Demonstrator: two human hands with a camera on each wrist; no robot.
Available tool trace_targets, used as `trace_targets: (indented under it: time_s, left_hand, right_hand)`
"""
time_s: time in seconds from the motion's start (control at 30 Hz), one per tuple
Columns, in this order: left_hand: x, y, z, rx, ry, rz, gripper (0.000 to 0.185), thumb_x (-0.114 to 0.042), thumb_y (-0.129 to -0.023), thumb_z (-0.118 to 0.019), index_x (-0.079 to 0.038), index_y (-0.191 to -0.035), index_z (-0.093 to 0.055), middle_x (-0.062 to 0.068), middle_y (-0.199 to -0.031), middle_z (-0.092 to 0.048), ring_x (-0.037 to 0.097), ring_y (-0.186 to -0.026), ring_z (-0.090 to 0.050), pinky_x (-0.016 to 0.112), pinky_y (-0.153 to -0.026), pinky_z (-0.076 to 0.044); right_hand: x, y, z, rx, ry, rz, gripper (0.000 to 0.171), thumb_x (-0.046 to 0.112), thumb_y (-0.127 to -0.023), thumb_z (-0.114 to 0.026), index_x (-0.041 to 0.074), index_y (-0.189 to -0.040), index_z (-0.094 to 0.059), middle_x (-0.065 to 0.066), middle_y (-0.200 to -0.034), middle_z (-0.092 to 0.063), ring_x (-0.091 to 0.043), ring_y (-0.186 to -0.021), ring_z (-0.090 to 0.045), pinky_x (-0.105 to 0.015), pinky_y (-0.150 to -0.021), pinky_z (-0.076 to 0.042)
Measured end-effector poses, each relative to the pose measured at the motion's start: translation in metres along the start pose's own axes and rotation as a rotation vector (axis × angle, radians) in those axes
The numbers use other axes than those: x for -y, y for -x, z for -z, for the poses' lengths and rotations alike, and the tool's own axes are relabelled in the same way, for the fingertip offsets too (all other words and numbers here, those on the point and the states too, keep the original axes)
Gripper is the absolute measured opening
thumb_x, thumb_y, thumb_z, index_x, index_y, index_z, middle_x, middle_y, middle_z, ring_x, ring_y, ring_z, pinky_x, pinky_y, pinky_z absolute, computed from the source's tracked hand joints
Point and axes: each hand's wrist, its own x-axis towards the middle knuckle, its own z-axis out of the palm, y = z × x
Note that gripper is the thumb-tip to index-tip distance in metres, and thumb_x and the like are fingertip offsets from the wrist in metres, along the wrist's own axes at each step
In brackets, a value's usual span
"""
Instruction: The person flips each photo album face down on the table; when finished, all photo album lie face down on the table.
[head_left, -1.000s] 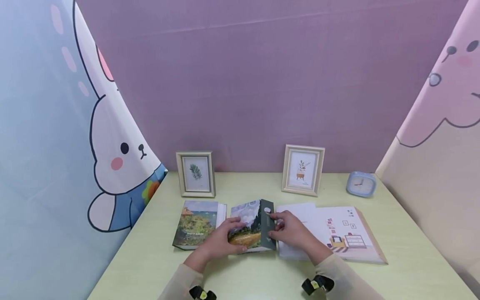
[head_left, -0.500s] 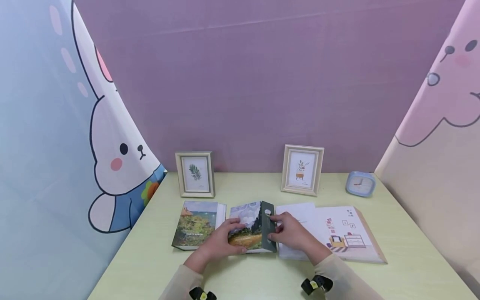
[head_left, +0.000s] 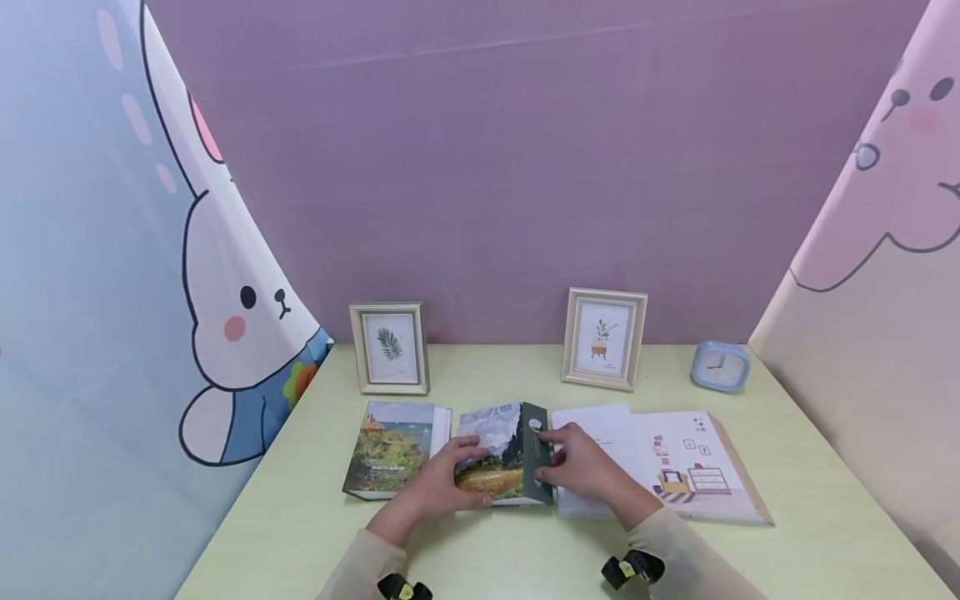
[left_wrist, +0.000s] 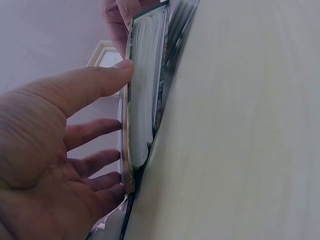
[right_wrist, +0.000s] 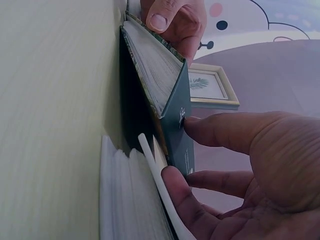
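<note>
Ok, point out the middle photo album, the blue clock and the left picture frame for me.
middle photo album (head_left: 495,457), head view, on its painted front cover.
blue clock (head_left: 720,365), head view, on its white dial.
left picture frame (head_left: 389,344), head view, on the leaf print behind the glass.

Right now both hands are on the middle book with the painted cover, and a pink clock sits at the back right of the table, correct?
Nearly. The clock is pale blue, not pink, as the head view shows. Both hands, left and right, are indeed on the middle book.
</note>
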Motion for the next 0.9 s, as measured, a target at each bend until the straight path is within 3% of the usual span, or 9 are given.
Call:
trace_targets:
  time_s: [0.6,0.9]
  left_hand:
    - [-0.0014,0.001,0.0005,0.0,-0.013,0.006,0.073,-0.033,-0.085,-0.089,-0.008,-0.147,-0.058,0.012,-0.165,-0.035,0.045,-0.146,-0.039,0.066,-0.115,-0.037]
    - [-0.0035,0.0026,0.0017,-0.01,0.016,0.0,0.069,-0.027,-0.086,-0.088,-0.006,-0.145,-0.06,0.015,-0.163,-0.038,0.045,-0.145,-0.039,0.065,-0.115,-0.037]
  right_hand:
    - [-0.0026,-0.0016,-0.002,0.002,0.045,0.006,0.059,0.003,-0.081,-0.089,-0.006,-0.134,-0.066,-0.017,-0.115,-0.055,-0.018,-0.087,-0.062,-0.029,-0.062,-0.057]
    - [-0.0012,-0.0018,-0.0036,0.046,0.018,0.054,0.055,0.006,-0.084,-0.087,-0.006,-0.133,-0.065,-0.017,-0.116,-0.057,-0.03,-0.104,-0.067,-0.03,-0.075,-0.061]
